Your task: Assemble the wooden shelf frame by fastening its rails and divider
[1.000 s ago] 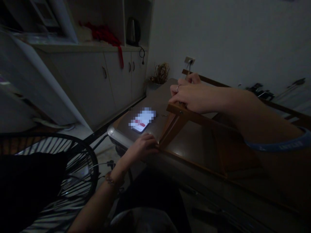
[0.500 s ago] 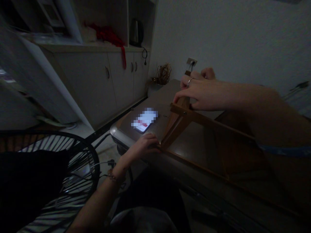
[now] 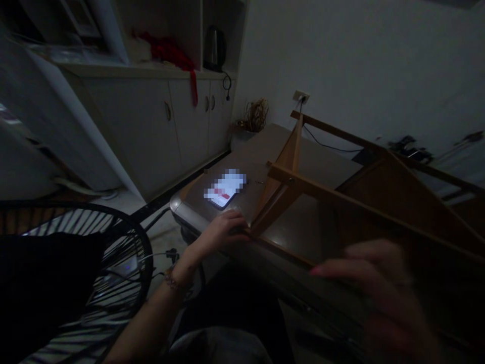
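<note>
At the far left a fan (image 3: 113,253) with a black wire guard is seen low beside the person, and behind it a pale cabinet (image 3: 151,136) is set along the wall. A red cloth (image 3: 170,50) is draped over the cabinet's top, and a kettle (image 3: 214,48) is stood just to the right of it. The left hand (image 3: 223,230), with a bracelet (image 3: 170,280) worn at the wrist, is laid on the near edge of the counter (image 3: 299,222). Its fingers (image 3: 237,222) are curled narrowly against the lower end of one leg of the frame (image 3: 326,192); whether the leg is gripped or only touched cannot be told in the dim light. Just beyond that hand a lit phone (image 3: 225,187) is laid flat on the counter, near the frame but apart from it. The frame, made of wooden bars, is propped on the counter and tilted, with its crossing legs at the left and its long rails run off to the right. A dried plant (image 3: 253,115) is seen at the counter's far corner, and a socket (image 3: 299,95) is fixed to the wall above it. At the lower right the right hand (image 3: 382,283) is seen blurred, held in front of the frame and apart from it; its fingers (image 3: 341,270) are stretched out wide toward the left and nothing is held in them.
</note>
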`<move>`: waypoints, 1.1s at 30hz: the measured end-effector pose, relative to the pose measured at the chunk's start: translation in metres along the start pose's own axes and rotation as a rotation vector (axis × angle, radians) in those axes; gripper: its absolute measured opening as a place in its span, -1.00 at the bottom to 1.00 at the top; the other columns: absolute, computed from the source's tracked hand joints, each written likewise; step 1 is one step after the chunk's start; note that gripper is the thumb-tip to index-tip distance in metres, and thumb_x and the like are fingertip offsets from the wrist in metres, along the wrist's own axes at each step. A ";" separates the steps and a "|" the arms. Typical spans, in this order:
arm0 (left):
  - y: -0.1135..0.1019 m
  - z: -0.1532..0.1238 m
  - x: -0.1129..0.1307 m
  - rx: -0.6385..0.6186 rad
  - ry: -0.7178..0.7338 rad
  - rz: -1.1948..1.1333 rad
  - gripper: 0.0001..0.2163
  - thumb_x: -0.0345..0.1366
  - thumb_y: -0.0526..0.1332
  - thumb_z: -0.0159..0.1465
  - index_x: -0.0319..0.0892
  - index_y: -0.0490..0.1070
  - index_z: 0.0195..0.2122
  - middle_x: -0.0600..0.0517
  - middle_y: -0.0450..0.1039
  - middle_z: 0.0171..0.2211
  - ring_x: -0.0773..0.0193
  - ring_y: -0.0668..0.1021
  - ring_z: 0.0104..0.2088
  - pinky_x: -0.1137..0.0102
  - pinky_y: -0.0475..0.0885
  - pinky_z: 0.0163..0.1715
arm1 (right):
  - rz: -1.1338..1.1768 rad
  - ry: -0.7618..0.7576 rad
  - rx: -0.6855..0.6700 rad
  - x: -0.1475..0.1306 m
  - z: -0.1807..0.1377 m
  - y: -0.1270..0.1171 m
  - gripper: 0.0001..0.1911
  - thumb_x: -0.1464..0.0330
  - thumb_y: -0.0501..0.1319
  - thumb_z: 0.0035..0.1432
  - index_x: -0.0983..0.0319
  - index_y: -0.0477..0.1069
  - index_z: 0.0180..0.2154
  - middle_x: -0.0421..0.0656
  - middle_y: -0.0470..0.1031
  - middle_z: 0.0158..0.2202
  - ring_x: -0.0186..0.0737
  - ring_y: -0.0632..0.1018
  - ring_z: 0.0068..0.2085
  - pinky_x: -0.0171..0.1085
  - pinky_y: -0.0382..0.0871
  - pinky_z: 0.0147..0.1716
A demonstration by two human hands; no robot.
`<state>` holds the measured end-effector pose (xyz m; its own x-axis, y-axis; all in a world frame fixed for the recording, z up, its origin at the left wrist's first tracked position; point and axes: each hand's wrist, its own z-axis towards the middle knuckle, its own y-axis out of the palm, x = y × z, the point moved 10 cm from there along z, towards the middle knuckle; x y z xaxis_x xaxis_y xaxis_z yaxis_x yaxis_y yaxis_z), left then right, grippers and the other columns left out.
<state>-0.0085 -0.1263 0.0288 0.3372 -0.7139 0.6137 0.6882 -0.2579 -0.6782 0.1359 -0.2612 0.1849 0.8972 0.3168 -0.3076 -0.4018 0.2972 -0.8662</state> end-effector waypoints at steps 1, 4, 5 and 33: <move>0.000 0.000 0.000 0.002 -0.003 -0.001 -0.80 -0.14 0.26 0.26 -0.18 0.47 -0.25 -0.01 0.43 -0.25 0.23 0.48 -0.20 0.42 0.36 -0.25 | 0.169 0.101 -0.063 0.007 -0.014 0.030 -0.46 -0.18 -0.13 0.16 -0.15 0.51 -0.21 -0.02 0.37 -0.32 0.09 0.48 -0.22 0.03 0.40 -0.36; 0.001 -0.001 -0.001 -0.006 -0.018 -0.002 -0.80 -0.14 0.27 0.25 -0.17 0.48 -0.24 0.00 0.44 -0.25 0.23 0.49 -0.21 0.41 0.37 -0.26 | 0.458 0.317 -0.236 0.019 -0.054 0.121 -0.66 -0.03 0.06 0.20 -0.01 0.43 -0.18 -0.09 0.34 -0.16 -0.02 0.47 -0.12 -0.05 0.43 -0.13; 0.001 -0.001 -0.002 -0.009 -0.027 0.002 -0.80 -0.14 0.27 0.25 -0.17 0.47 -0.24 0.00 0.44 -0.25 0.23 0.49 -0.21 0.41 0.37 -0.26 | 0.547 0.310 -0.285 0.015 -0.063 0.144 -0.68 0.03 -0.01 0.26 0.01 0.40 -0.16 -0.10 0.34 -0.17 -0.06 0.46 -0.10 -0.08 0.42 -0.11; 0.006 -0.005 -0.009 -0.007 -0.070 0.016 -0.76 -0.08 0.23 0.27 -0.14 0.46 -0.20 -0.01 0.45 -0.19 0.20 0.49 -0.14 0.37 0.39 -0.18 | 0.733 0.494 -0.051 0.041 -0.063 0.174 -0.61 0.08 -0.09 0.34 0.12 0.24 -0.45 -0.18 0.24 -0.41 -0.18 0.37 -0.38 -0.19 0.34 -0.34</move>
<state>-0.0109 -0.1249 0.0173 0.3926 -0.6707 0.6293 0.6779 -0.2513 -0.6909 0.1147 -0.2534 -0.0034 0.3987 -0.0167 -0.9169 -0.9087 0.1276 -0.3975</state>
